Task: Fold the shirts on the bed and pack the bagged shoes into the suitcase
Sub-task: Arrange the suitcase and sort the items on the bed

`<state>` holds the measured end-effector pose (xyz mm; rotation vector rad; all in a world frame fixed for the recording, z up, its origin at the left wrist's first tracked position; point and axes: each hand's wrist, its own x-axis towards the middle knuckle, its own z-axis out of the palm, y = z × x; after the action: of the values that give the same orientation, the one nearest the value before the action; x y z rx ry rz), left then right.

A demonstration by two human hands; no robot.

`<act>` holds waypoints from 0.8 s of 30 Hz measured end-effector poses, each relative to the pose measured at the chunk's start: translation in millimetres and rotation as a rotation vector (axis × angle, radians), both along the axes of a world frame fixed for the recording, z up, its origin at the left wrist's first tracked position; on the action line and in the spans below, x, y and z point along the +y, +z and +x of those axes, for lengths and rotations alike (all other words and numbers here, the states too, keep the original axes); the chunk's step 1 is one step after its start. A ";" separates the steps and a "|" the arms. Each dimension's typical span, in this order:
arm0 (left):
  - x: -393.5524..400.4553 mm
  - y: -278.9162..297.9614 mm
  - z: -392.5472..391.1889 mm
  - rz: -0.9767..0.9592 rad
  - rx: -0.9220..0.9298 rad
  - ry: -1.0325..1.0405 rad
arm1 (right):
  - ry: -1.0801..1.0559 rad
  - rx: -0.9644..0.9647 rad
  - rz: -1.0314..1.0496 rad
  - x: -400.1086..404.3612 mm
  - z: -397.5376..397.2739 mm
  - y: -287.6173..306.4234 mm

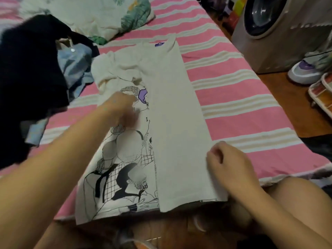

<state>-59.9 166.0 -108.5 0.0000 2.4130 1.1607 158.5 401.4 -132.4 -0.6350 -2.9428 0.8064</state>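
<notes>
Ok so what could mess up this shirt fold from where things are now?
1. The bunched left sleeve could get trapped as a lump if it is folded in unsmoothed.
2. The white shirt overhangs the bed edge near the right hand, so its hem may slide off.
3. The left hand reaches past the dark clothes pile, which might get dragged onto the shirt.

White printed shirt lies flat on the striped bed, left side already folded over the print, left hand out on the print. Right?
Not quite. In the head view the white printed shirt has its right side folded over the print, not its left. It lies on the striped bed, left hand on the print.
</notes>
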 end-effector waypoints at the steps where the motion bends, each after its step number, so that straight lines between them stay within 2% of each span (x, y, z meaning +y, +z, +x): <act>1: -0.5 2.8 36.7 0.063 -0.094 0.022 | -0.124 0.039 -0.017 9.0 9.4 -2.1; 2: 2.1 -7.3 66.8 0.048 -0.171 0.041 | -0.210 0.041 -0.087 13.3 17.7 -4.7; 4: -3.9 -20.2 136.4 0.010 -0.213 0.014 | -0.279 -0.025 -0.280 9.1 30.7 -13.7; 7: -6.4 -29.4 192.2 0.148 -0.317 0.084 | -0.242 -0.139 -0.394 -4.1 44.4 -22.7; 12: -4.4 -40.0 213.9 -0.023 -0.219 -0.036 | -0.180 -0.205 -0.733 17.8 60.0 -27.2; 17: -9.3 -42.8 208.1 -0.025 -0.241 -0.029 | -0.095 -0.326 -0.584 30.5 64.2 -29.2; 20: -10.0 -46.4 212.0 0.024 -0.197 0.043 | -0.004 -0.247 -0.464 30.7 70.8 -27.7; 22: -9.9 -49.8 220.6 0.011 -0.147 0.053 | 0.011 -0.142 -0.475 25.6 85.1 -36.2; 24: -8.2 -54.3 226.9 -0.012 -0.095 0.062 | 0.048 -0.026 -0.346 20.6 97.3 -44.7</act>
<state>167.1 157.8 -162.8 -0.1322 2.3513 1.1470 255.8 422.0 -177.0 -0.5920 -2.8720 1.3389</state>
